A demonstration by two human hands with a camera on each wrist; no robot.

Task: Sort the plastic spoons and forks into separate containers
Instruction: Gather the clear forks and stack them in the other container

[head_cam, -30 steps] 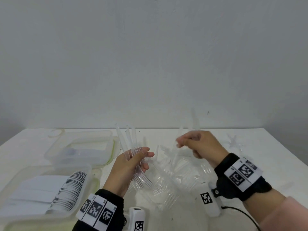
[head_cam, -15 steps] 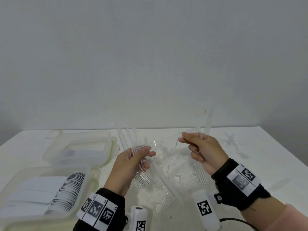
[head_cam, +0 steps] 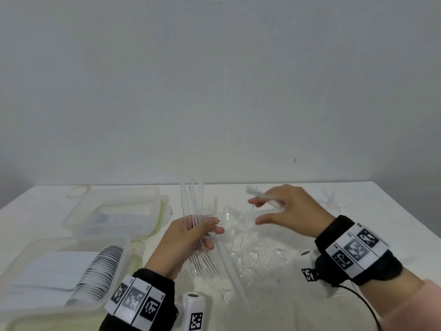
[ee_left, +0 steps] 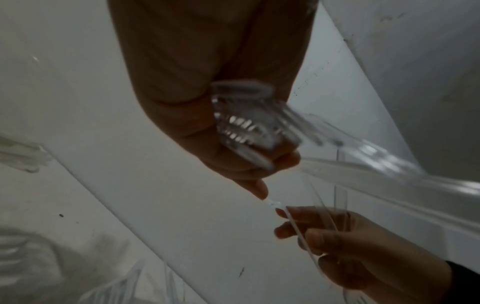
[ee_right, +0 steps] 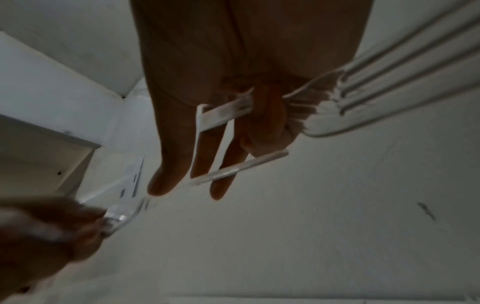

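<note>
Holding a bundle of clear forks [head_cam: 198, 237], the left hand [head_cam: 188, 242] curls round them, handles up. The right hand [head_cam: 291, 211] pinches a fork [head_cam: 265, 197] (tines show in its wrist view) over the loose pile [head_cam: 250, 254]. The near container [head_cam: 119, 244] holds stacked spoons [head_cam: 95, 273]; the far container [head_cam: 119, 211] has contents too blurred to tell. White table [head_cam: 381, 223], grey wall [head_cam: 214, 80].
</note>
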